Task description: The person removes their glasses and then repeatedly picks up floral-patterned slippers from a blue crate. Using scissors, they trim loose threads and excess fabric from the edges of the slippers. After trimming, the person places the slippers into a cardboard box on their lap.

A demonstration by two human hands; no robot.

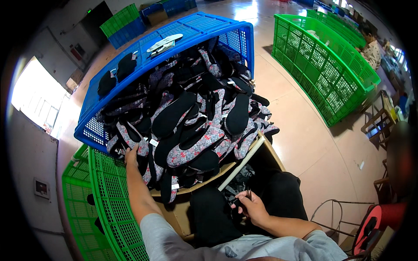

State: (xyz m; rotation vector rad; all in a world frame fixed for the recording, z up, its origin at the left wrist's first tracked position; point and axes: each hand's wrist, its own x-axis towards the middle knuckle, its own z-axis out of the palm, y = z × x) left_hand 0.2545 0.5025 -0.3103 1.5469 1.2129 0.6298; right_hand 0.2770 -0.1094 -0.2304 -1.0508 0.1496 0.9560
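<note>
A heap of fabric slippers point(198, 141), with grey-and-red patterned uppers and black soles, spills from a tipped blue plastic crate point(163, 28). At the heap's lower left, my left hand point(132, 156) is closed on the edge of one patterned slipper point(127, 134); its fingertips are partly hidden. My right hand point(252, 209) is in front of my lap, its fingers pinched round a small dark tool whose kind is hard to make out. Small white tags point(153, 142) show on several slippers.
Under the heap is an open cardboard box point(178, 213), with a pale rod point(241, 164) slanting across it. Green crates point(115, 209) stand close at left, and another green crate point(322, 69) is at right. A red spool point(389, 216) sits at lower right; a person point(372, 52) is far right.
</note>
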